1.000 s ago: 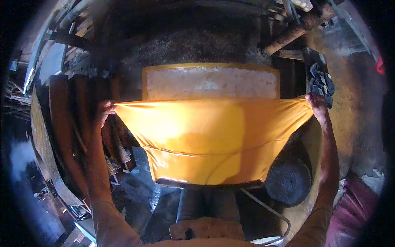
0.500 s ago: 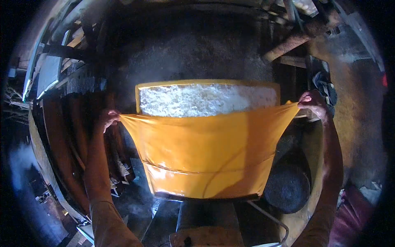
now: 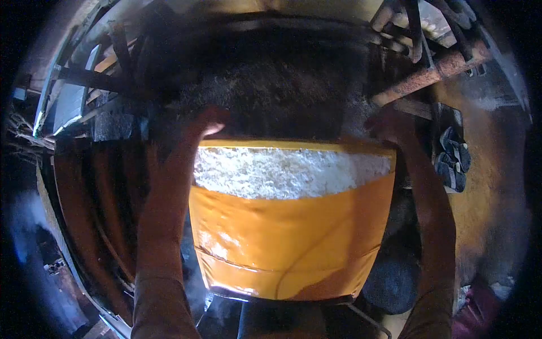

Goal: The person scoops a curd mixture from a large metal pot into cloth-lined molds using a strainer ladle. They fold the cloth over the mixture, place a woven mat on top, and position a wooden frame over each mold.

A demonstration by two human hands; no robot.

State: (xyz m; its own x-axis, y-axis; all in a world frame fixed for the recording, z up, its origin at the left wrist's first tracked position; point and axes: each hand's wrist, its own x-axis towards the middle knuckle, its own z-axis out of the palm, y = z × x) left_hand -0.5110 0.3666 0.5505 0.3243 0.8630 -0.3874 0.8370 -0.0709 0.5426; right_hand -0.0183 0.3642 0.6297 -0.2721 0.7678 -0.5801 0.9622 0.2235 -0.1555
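Note:
A wide tray or frame lined with orange-yellow cloth (image 3: 282, 243) holds a bed of white, crumbly or grain-like stuff (image 3: 282, 166). The near flap of cloth lies over the front part of the white stuff, its edge sagging in a curve. My left hand (image 3: 213, 121) is just beyond the far left corner, thumb lit and fingers loosely apart in shadow. Near the far right corner is my right hand (image 3: 389, 127), dark, its fingers loosely bent and apart. Neither visibly holds the cloth. Whether the fingertips touch the far rim (image 3: 299, 145) is hidden by shadow.
A dark sooty surface (image 3: 271, 90) lies beyond the tray. Rusty corrugated sheets (image 3: 101, 198) stand at left. A thick pole (image 3: 435, 79) slants at upper right, with dark sandals (image 3: 453, 158) below it. A dark round vessel (image 3: 392, 282) sits at lower right.
Both hands have let go of the near cloth edge and moved forward to the far corners. The stretched cloth has dropped onto the white stuff. The view has tilted up slightly.

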